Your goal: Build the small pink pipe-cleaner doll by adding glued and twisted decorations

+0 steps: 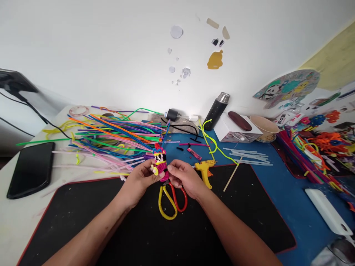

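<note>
Fuzzy figure [160, 158] in the grip of both hands [140, 181], over scissors [176, 211] on a black mat [133, 231].

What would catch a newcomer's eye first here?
Probably the small colourful figure near the centre, held between the left hand and right hand. Beyond it, to the left, spreads a bright heap of pipe cleaners. Scissors with yellow and red handles stand out against the black mat.
</note>
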Available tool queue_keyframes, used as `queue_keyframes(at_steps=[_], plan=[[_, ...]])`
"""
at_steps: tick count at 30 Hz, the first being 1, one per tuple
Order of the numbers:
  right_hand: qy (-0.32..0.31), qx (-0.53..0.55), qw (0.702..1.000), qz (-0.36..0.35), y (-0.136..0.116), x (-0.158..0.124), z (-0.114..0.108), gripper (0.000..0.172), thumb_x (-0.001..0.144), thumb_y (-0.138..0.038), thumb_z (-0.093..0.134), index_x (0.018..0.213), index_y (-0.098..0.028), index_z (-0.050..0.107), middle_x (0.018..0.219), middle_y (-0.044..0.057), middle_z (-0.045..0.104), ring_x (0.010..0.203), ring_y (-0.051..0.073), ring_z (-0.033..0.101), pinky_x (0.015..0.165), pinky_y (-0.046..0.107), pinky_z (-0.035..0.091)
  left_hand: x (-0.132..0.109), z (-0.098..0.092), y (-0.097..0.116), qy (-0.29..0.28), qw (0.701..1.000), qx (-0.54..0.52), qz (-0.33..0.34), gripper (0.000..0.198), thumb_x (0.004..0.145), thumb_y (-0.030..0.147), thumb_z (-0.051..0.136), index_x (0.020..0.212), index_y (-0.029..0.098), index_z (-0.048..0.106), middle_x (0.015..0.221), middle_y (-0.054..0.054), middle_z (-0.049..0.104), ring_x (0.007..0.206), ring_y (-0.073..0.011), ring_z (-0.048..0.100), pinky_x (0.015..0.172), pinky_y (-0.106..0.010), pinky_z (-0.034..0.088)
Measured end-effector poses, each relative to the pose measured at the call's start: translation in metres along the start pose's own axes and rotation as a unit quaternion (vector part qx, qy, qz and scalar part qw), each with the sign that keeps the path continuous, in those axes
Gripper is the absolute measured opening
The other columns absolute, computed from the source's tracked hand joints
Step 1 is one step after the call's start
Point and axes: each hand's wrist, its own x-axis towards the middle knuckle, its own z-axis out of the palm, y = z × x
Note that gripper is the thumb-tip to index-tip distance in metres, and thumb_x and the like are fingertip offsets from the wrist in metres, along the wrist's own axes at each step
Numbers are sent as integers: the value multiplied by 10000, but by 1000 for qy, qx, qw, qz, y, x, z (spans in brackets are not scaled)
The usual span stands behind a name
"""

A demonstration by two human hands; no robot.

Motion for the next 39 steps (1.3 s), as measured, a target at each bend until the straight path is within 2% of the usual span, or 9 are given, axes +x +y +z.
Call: queue_keyframes(at_steps=[4,7,12,18,22,27,29,34,39], plan=[[45,0,997,-57,8,6,7,466,828,-598,817,837,-207,564,556,-88,543,411,53,384,413,198,223,4,-2,-6,39,998,11,49,402,708,352,956,1011,212,732,960,-9,761,897,-188,673,863,-294,529],[43,-5,997,-69,11,10,11,455,828,-600,817,917,-203,611,590,-77,574,409,58,421,403,194,241,4,-2,-6,51,995,34,76,388,746,383,930,1003,216,692,948,5,747,884,-181,666,852,-297,529],[8,19,997,-68,10,16,10,423,833,-556,839,962,-187,678,585,-75,548,413,59,436,395,195,243,2,-1,0,34,994,57,86,375,788,411,899,995,214,656,939,-1,748,846,-180,662,806,-304,538],[-17,93,994,-56,11,20,4,381,816,-499,882,954,-183,720,624,-54,572,442,50,414,421,195,246,0,-1,3,14,993,50,101,374,818,407,882,1097,203,740,1081,-56,754,1026,-231,680,925,-341,545],[-26,126,990,-57,14,21,2,388,792,-472,911,980,-180,738,663,-43,581,466,51,416,433,197,246,0,2,1,10,995,22,99,365,809,356,899,1090,210,717,1063,-44,760,1008,-211,698,916,-318,557],[-43,153,986,-56,19,20,2,354,814,-463,897,967,-186,739,669,-48,564,454,48,392,440,208,236,0,6,2,6,994,-29,105,555,772,308,932,1211,234,599,1072,-48,771,1011,-219,732,928,-354,578],[-45,161,984,-58,20,19,1,342,803,-446,908,956,-190,741,681,-46,570,462,50,388,444,209,242,0,6,3,-3,994,-14,112,579,787,316,922,1254,231,590,1073,-55,768,1018,-220,730,947,-364,574],[-56,159,984,-61,22,15,-1,311,811,-437,898,921,-194,737,698,-26,601,482,66,404,450,215,254,-1,2,2,-27,991,33,129,432,819,350,892,1148,208,651,1047,-59,743,981,-207,701,910,-338,564],[-59,160,983,-66,24,12,-3,310,830,-452,877,880,-194,714,688,-20,628,465,68,412,446,220,242,1,-2,-2,-29,988,61,140,527,819,338,887,1247,234,598,981,-22,691,932,-196,670,865,-334,554]])
